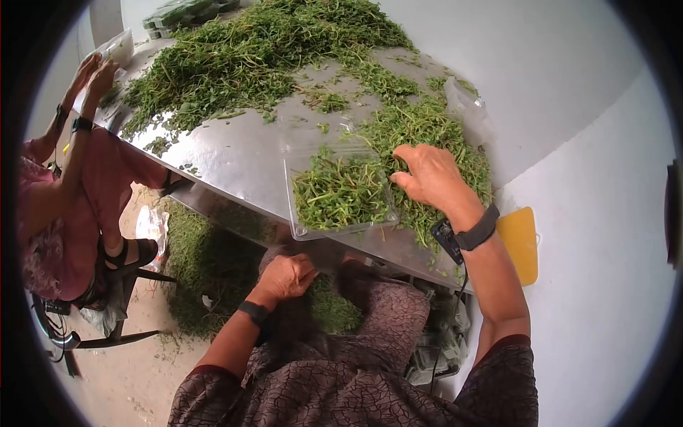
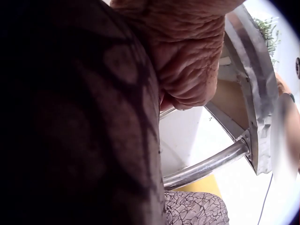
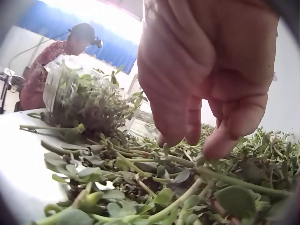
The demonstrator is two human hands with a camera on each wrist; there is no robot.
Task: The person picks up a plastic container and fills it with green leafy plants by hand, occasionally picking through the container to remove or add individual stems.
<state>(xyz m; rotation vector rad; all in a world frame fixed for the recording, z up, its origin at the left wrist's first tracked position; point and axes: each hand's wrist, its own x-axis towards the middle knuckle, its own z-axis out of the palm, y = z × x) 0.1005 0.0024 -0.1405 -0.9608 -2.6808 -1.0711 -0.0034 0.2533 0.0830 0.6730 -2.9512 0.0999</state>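
The right hand [image 1: 430, 178] is over the pile of green stems [image 1: 420, 128] just right of the clear plastic box [image 1: 307, 233]. In the right wrist view its fingers [image 3: 220, 143] point down, slightly bent and apart, with the tips at the leaves [image 3: 164, 197]; no stem is seen gripped. Greens [image 1: 341, 188] fill the box, whose clear lid stands raised at its back. Below the table edge, the left hand [image 1: 288, 276] rests by the patterned trouser leg, fingers loosely curled. In the left wrist view cloth hides part of that hand [image 2: 187, 61], and nothing is seen in it.
A large heap of greens [image 1: 242, 64] covers the metal table's [image 1: 235, 153] far side, with packed boxes [image 1: 181, 16] behind. Another person [image 1: 64, 192] sits at left, hands on a clear package. More greens [image 1: 185, 263] lie below the table; a yellow board [image 1: 518, 245] leans at right.
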